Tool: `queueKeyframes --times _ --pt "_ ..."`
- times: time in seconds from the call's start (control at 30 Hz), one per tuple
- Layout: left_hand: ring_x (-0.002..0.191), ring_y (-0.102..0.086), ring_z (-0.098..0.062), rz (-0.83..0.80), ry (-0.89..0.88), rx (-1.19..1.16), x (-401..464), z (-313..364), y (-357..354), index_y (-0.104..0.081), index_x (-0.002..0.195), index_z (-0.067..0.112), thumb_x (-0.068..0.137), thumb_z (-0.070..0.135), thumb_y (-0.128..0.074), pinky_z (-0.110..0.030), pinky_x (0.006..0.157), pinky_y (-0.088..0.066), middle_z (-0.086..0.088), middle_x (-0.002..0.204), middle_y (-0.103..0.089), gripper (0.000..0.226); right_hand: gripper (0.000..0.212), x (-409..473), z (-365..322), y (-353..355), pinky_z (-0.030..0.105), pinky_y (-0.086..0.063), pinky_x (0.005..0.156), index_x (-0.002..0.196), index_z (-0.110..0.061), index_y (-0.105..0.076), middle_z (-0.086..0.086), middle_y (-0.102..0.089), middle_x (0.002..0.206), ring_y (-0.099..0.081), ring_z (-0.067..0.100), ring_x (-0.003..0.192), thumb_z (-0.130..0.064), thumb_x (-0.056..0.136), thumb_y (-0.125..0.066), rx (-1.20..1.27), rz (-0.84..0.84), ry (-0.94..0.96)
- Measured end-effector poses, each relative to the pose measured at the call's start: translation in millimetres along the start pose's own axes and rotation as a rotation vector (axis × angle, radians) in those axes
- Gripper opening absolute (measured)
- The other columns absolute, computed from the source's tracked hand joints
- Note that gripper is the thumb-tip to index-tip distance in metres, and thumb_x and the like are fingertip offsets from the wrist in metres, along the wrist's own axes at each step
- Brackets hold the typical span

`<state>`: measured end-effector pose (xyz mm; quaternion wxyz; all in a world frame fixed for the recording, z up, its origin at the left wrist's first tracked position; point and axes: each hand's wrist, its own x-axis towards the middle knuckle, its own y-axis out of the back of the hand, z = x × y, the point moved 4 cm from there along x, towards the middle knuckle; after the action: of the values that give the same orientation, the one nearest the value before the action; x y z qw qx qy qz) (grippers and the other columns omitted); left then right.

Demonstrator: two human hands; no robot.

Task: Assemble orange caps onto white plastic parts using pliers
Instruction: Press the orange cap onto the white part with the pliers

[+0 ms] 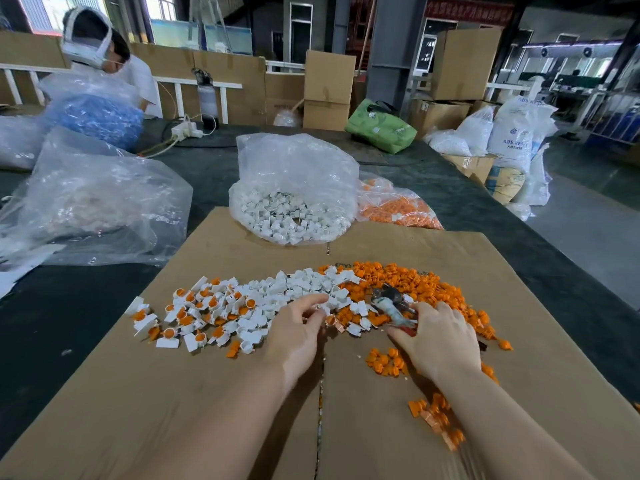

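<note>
On the cardboard sheet [242,393] lies a band of parts: white plastic parts [304,282] in the middle, loose orange caps [415,278] to the right, and white parts with orange caps fitted [194,313] to the left. My left hand [298,327] reaches into the white parts, its fingertips curled over a small piece that I cannot make out. My right hand [440,337] grips the handles of grey pliers [391,303], whose jaws point up-left over the caps.
An open bag of white parts [294,209] and a bag of orange caps [398,206] stand behind the cardboard. Clear plastic bags [97,202] lie at left. A person sits at the far left. More orange caps [436,417] lie by my right forearm.
</note>
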<state>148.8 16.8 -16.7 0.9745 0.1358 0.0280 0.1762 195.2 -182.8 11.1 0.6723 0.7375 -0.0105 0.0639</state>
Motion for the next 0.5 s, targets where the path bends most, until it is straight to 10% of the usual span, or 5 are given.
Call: queueKeyframes --times 0.2,0.33,0.5 --pt "0.072 -0.061 -0.014 0.009 -0.024 -0.027 -0.5 -5.4 0.8 -0.065 0.086 0.031 0.092 0.016 -0.057 -0.03 0.068 -0.05 0.006 0.074 -0.063 0.017 0.053 -13.6 -19.6 5.5 0.041 -0.022 0.109 0.132 -0.025 -0.046 0.0 -0.046 0.132 -0.039 0.021 0.125 -0.058 0.09 -0.042 -0.102 0.171 0.118" --pt "0.055 -0.053 0.001 -0.012 -0.055 -0.063 -2.1 -2.7 -0.7 -0.072 0.087 0.023 0.09 0.012 -0.061 -0.019 0.058 -0.04 0.015 0.057 -0.061 0.016 0.026 -39.8 -62.8 1.9 0.04 -0.051 0.08 0.102 -0.01 -0.069 0.006 -0.066 0.094 -0.063 0.027 0.089 -0.005 0.077 -0.073 0.348 0.355 0.458" --pt "0.084 -0.06 0.003 -0.041 -0.095 0.016 -7.7 2.7 4.1 -0.069 0.084 0.034 0.09 0.012 -0.06 -0.008 0.074 -0.041 0.019 0.086 -0.067 0.024 0.011 -46.8 -74.9 -8.0 0.035 -0.054 0.064 0.082 -0.009 -0.071 0.004 -0.066 0.077 -0.063 0.025 0.073 -0.001 0.075 -0.074 0.499 0.37 0.461"
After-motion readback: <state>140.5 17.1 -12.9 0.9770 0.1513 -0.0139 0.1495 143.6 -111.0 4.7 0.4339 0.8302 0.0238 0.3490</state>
